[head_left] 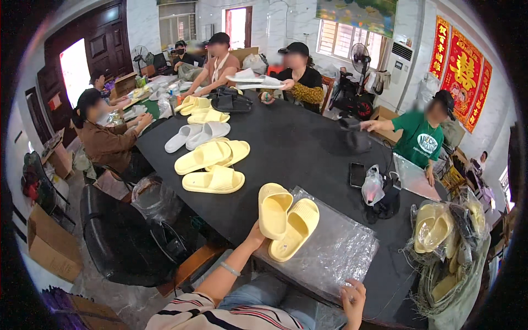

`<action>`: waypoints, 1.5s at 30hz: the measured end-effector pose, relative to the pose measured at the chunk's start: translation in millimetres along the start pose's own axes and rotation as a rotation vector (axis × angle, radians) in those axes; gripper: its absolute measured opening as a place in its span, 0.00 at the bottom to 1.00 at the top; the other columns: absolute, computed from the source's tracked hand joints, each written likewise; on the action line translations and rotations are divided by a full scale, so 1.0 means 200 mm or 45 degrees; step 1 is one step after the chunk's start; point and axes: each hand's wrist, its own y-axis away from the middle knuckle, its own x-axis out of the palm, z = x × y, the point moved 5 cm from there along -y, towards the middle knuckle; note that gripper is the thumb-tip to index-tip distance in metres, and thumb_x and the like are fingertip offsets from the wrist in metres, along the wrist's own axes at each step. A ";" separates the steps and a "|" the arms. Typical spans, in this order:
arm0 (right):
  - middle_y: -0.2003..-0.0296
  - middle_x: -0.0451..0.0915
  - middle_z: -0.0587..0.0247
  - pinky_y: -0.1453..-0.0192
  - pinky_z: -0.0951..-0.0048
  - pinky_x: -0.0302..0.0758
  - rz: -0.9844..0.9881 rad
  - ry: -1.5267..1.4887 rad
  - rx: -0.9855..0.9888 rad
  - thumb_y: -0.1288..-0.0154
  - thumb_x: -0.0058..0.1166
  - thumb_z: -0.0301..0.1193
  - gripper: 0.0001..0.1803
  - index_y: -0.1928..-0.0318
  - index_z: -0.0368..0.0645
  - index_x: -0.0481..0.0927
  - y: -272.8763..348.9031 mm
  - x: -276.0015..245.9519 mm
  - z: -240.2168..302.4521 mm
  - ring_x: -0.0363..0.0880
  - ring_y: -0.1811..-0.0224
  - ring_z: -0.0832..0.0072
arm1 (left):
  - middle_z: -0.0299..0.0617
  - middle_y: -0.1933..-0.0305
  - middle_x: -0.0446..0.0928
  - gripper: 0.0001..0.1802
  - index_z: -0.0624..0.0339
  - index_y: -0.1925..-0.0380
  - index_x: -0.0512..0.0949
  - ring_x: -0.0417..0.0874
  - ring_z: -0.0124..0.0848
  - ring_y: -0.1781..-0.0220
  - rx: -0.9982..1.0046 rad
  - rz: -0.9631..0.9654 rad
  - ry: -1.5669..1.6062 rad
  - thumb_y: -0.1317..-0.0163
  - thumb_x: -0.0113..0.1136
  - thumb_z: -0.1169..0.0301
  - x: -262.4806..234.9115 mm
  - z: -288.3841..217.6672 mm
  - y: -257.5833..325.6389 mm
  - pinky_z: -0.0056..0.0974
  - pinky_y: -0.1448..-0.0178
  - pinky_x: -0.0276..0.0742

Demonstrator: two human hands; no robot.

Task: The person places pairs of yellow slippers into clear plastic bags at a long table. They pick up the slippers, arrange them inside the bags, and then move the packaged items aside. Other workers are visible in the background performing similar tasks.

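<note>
Slippers in the left hand, plastic by the right hand

The hands are apart. The left grips the yellow slippers from their near left side, over the clear plastic; the right has its fingers at the near right corner of the plastic, and whether they pinch a layer I cannot tell. Best to keep both slippers together and their weight off the plastic, while the right fingertips part a single layer at the corner; it looks thin and apt to cling. Beyond the left hand, more yellow slippers and grey slippers lie on the table; beyond the right, a phone. Co-workers are farther off.
</note>
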 end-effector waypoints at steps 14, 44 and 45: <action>0.60 0.87 0.62 0.40 0.58 0.71 0.368 -0.408 -0.103 0.42 0.63 0.24 0.07 0.62 0.43 0.87 -0.13 0.07 0.08 0.83 0.50 0.60 | 0.42 0.42 0.77 0.21 0.60 0.40 0.72 0.79 0.33 0.43 0.067 0.026 -0.181 0.30 0.56 0.65 -0.06 0.09 -0.04 0.39 0.42 0.78; 0.74 0.78 0.62 0.62 0.61 0.67 0.214 0.852 -0.185 0.47 0.65 0.32 0.05 0.71 0.45 0.85 -0.46 -0.34 0.45 0.76 0.65 0.63 | 0.62 0.33 0.60 0.30 0.57 0.37 0.68 0.59 0.57 0.28 0.604 0.085 -1.447 0.36 0.60 0.57 0.35 -0.68 0.44 0.55 0.25 0.53; 0.72 0.78 0.62 0.61 0.60 0.67 0.181 0.818 -0.252 0.47 0.65 0.32 0.06 0.69 0.45 0.85 -0.46 -0.33 0.51 0.76 0.64 0.62 | 0.63 0.32 0.59 0.30 0.54 0.37 0.69 0.57 0.58 0.28 0.608 0.099 -1.623 0.36 0.60 0.56 0.35 -0.64 0.39 0.56 0.25 0.53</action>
